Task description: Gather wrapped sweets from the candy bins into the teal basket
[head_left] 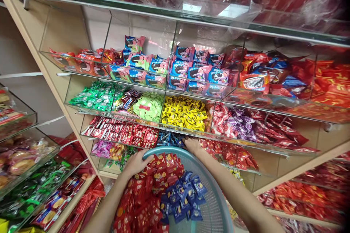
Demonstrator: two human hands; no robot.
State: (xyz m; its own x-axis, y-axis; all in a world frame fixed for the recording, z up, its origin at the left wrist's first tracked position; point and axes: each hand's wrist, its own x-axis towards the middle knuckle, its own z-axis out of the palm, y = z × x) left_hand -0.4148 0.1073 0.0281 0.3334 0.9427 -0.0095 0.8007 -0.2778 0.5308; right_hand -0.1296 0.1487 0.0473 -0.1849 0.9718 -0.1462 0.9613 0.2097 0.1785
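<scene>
A round teal plastic basket (216,174) is in front of me, tilted toward the shelves. My left hand (138,162) grips its rim on the left, the thumb over the edge. Red wrapped candies (142,189) fill the basket's left side, with a heap of blue wrapped candies (183,196) beside them. Over the far rim reaches my right hand (193,145), at the shelf compartment of dark blue packets (170,139). Its fingers look curled in among the packets; their tips and anything in them are hidden.
Glass shelf edges (191,131) run just above my right hand. Higher compartments hold yellow candies (184,113), green packets (93,96) and blue-pink cookie packs (179,68). Red packets (139,134) lie left of the dark blue ones. More shelves with snacks (41,178) stand at left.
</scene>
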